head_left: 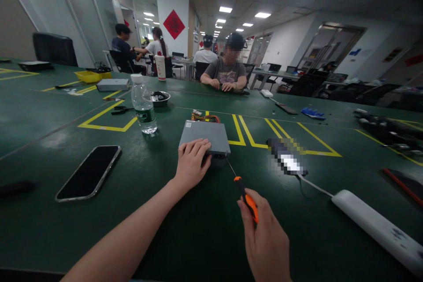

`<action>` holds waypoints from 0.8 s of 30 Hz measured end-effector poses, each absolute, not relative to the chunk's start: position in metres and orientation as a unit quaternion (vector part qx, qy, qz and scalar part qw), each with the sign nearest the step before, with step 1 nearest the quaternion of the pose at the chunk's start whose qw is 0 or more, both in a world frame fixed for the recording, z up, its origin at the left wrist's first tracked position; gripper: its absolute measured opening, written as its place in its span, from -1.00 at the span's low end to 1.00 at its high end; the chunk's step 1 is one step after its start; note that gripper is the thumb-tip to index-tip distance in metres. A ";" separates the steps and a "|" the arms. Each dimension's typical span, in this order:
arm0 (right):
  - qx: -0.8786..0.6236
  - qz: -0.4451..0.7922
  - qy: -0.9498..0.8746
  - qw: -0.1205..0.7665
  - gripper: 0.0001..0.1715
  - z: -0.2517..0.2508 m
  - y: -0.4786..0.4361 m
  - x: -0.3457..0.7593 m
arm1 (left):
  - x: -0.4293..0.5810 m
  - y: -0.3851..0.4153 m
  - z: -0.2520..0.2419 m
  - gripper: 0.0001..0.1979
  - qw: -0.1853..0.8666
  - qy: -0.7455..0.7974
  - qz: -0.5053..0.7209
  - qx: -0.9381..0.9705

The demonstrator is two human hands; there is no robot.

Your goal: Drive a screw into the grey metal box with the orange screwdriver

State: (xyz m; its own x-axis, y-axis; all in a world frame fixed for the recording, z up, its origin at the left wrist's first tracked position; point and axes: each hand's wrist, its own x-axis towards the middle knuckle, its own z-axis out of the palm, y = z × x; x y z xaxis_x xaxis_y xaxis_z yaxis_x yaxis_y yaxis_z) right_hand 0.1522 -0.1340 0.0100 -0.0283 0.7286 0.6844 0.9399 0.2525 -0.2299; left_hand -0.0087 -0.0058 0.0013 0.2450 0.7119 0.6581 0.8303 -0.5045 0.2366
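A grey metal computer power supply [211, 134] lies flat on the green table, with a bundle of coloured wires [206, 117] behind it. My left hand [193, 161] grips its near left part, fingers over the top and thumb against the front face. In my right hand [264, 224] is a screwdriver [250, 206] with an orange and black handle, held in a pinch. Its thin shaft points up and left to the front right corner of the power supply. Whether the tip sits in a screw is too small to tell.
Left of the power supply stand a water bottle [144, 110] and a metal bowl [161, 99]; a phone [89, 172] lies nearer. A white power strip [373, 224] with its cable and a pixelated object [289, 158] are at right. Across the table sits a person [228, 70].
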 end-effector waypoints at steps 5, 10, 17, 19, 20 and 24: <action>-0.570 -0.152 -0.725 0.356 -0.65 0.008 -0.136 0.150 | -0.009 -0.006 0.001 -0.73 0.080 -0.492 -0.370 -0.784; -0.567 -0.136 -0.719 0.380 -0.64 0.004 -0.133 0.152 | -0.009 -0.005 0.000 -0.74 0.081 -0.493 -0.368 -0.784; -0.560 -0.101 -0.713 0.411 -0.70 0.007 -0.136 0.156 | -0.009 -0.005 0.000 -0.72 0.081 -0.493 -0.370 -0.783; -0.539 -0.095 -0.726 0.416 -0.71 0.005 -0.136 0.151 | -0.009 -0.006 0.001 -0.72 0.079 -0.492 -0.370 -0.784; -0.532 -0.093 -0.731 0.417 -0.71 0.004 -0.135 0.148 | -0.009 -0.006 0.001 -0.73 0.078 -0.491 -0.370 -0.785; -0.533 -0.106 -0.729 0.415 -0.69 0.002 -0.131 0.141 | -0.010 -0.006 0.001 -0.73 0.082 -0.490 -0.366 -0.787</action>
